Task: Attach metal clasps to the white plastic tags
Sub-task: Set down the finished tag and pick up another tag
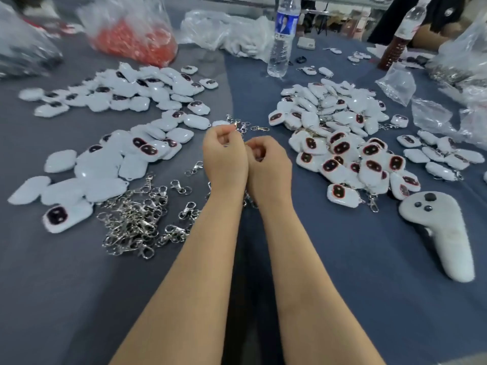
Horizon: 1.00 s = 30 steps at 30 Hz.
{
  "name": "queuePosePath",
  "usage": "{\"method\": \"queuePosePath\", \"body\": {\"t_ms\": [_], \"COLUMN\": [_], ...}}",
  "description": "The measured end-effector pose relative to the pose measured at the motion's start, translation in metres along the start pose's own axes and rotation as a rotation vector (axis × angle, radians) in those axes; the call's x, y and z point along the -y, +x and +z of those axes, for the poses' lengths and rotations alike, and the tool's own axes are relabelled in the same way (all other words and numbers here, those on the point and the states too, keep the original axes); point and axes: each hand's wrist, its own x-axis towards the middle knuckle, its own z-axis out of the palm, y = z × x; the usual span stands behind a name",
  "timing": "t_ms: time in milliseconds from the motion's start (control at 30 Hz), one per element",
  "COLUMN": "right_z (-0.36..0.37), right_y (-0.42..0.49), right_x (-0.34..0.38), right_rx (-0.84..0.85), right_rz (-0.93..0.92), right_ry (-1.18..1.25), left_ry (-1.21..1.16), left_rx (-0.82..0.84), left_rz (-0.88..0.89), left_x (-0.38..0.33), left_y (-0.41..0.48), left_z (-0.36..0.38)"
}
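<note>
On a table covered with blue-grey cloth [342, 272], in a work room whose far edge is blurred, a clear water bottle [283, 38] is stood upright and taken here as the marker. Left of the bottle a crinkled bag of red pieces [137, 40] is slumped, and behind the bottle a heap of white plastic film [226, 27] is seen. Right of the bottle a second bottle [400, 40] with dark liquid is stood, with clear plastic bags [395, 83] scattered nearer than it. On the near side of the bottle and to its left, glossy white plastic tags [118, 164] with rounded corners are spread in loose piles, some showing dark oval faces; nearer still, a tangled heap of shiny metal clasps [131, 222] is laid. Near and right of the bottle, tags with clasps fitted [342, 154] are piled, and a white hand controller [442, 233] is laid beside them. Straight in front of the bottle, the left hand [224, 156] and right hand [268, 167] are held together, touching side by side, fingers curled. A small clasp [235, 125] is pinched at the left fingertips; what is held in the right hand is hidden by its own fingers and cannot be told.
</note>
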Motion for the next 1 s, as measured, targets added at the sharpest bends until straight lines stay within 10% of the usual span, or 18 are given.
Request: {"method": "queuePosePath", "body": {"t_ms": [467, 800, 1000], "right_z": [0.126, 0.115, 0.080], "right_y": [-0.027, -0.027, -0.016], "right_x": [0.034, 0.025, 0.034], "right_rx": [0.515, 0.318, 0.291], "right_rz": [-0.260, -0.254, -0.179], "right_ry": [-0.613, -0.548, -0.060], "left_ry": [-0.027, -0.023, 0.153], "left_rx": [-0.319, -0.286, -0.220], "left_rz": [-0.020, -0.037, -0.019], "left_x": [-0.003, -0.007, -0.006], "left_y": [0.040, 0.045, 0.036], "left_z": [-0.126, -0.115, -0.107]}}
